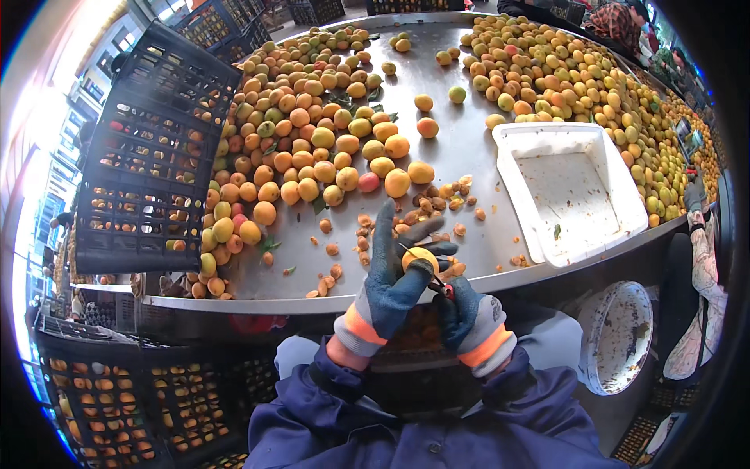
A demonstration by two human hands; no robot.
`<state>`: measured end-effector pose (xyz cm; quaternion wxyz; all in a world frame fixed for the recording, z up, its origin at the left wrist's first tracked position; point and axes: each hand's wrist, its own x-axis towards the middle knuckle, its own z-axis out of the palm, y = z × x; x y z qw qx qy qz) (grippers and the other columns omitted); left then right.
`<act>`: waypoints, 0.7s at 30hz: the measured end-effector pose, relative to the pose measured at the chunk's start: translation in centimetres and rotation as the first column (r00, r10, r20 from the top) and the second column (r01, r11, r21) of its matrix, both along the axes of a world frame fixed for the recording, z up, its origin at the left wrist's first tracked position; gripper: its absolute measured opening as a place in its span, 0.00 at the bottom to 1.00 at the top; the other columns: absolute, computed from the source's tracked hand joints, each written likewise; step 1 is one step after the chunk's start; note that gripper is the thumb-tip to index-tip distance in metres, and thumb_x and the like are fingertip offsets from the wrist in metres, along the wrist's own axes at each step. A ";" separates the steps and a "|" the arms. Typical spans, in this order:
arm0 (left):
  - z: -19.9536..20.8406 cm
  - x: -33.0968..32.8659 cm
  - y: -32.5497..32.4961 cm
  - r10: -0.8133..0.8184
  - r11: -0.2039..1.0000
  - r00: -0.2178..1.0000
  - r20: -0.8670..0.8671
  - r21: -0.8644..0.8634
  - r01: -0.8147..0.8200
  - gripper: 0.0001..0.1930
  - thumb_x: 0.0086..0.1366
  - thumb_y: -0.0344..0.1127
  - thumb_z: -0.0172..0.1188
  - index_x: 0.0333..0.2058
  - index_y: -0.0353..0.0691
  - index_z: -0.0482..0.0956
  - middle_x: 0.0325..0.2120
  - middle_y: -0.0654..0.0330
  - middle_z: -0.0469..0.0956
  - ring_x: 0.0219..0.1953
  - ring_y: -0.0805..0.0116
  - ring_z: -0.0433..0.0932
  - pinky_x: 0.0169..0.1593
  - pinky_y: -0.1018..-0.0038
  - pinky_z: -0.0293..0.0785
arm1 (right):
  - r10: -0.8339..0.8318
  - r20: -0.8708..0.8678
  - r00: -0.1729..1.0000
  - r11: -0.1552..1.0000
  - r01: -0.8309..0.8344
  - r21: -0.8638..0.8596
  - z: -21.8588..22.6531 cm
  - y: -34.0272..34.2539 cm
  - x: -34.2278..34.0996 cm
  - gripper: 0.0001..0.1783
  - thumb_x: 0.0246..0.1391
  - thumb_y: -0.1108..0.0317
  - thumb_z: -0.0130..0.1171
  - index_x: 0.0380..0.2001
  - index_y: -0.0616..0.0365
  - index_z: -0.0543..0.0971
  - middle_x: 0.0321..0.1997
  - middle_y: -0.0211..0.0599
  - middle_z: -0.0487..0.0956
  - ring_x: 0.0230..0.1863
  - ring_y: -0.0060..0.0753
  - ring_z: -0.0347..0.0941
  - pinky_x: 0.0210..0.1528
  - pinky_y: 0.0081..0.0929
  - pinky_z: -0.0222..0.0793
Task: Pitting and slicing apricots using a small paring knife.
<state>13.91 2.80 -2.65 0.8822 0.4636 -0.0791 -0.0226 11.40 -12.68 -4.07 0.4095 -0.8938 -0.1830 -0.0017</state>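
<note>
My left hand [388, 285], in a dark blue and grey glove with an orange band, holds a yellow-orange apricot [422, 256] between thumb and fingers, its index finger stretched out. My right hand [462, 311], gloved alike, is closed around a small red-handled tool [445, 291], most of it hidden by the fingers. The tool's metal part meets the apricot; its exact kind cannot be made out. Just beyond my hands, brown apricot stones [422, 213] lie scattered on the metal table [461, 168]. A large heap of whole apricots [301, 144] spreads over the table's left side.
A black plastic crate [148, 156] stands tilted at the left. On the right are a white tray [574, 191] with a few scraps and another apricot heap [558, 70]. Below the table edge stands a white bucket [617, 336]; filled crates [117, 406] are at lower left. Other people work at the right.
</note>
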 end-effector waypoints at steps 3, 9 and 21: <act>-0.7 0.0 0.4 0.207 0.910 0.970 0.129 0.338 -0.239 0.38 0.59 0.20 0.54 0.65 0.41 0.44 0.47 0.48 0.69 0.49 0.61 0.74 0.47 0.71 0.76 | -0.005 -0.057 0.998 1.000 0.006 0.009 -0.1 0.3 -0.3 0.08 0.58 0.63 0.52 0.35 0.55 0.70 0.25 0.50 0.75 0.29 0.59 0.73 0.28 0.45 0.67; -2.7 -0.5 0.5 0.064 0.997 0.988 -0.138 0.057 -0.057 0.29 0.62 0.42 0.61 0.59 0.44 0.61 0.52 0.49 0.69 0.51 0.58 0.74 0.54 0.66 0.72 | -0.022 -0.077 0.997 0.972 0.039 0.232 -1.1 0.9 -0.8 0.10 0.58 0.63 0.53 0.39 0.56 0.70 0.26 0.51 0.76 0.30 0.60 0.74 0.28 0.46 0.67; -0.3 -0.3 0.4 0.098 0.978 0.995 -0.015 0.186 -0.094 0.34 0.63 0.34 0.53 0.65 0.45 0.48 0.53 0.48 0.67 0.45 0.63 0.75 0.50 0.67 0.74 | -0.014 -0.019 1.000 0.997 0.015 0.072 -0.9 0.6 -0.7 0.09 0.56 0.67 0.51 0.41 0.54 0.70 0.25 0.50 0.76 0.29 0.59 0.74 0.27 0.48 0.67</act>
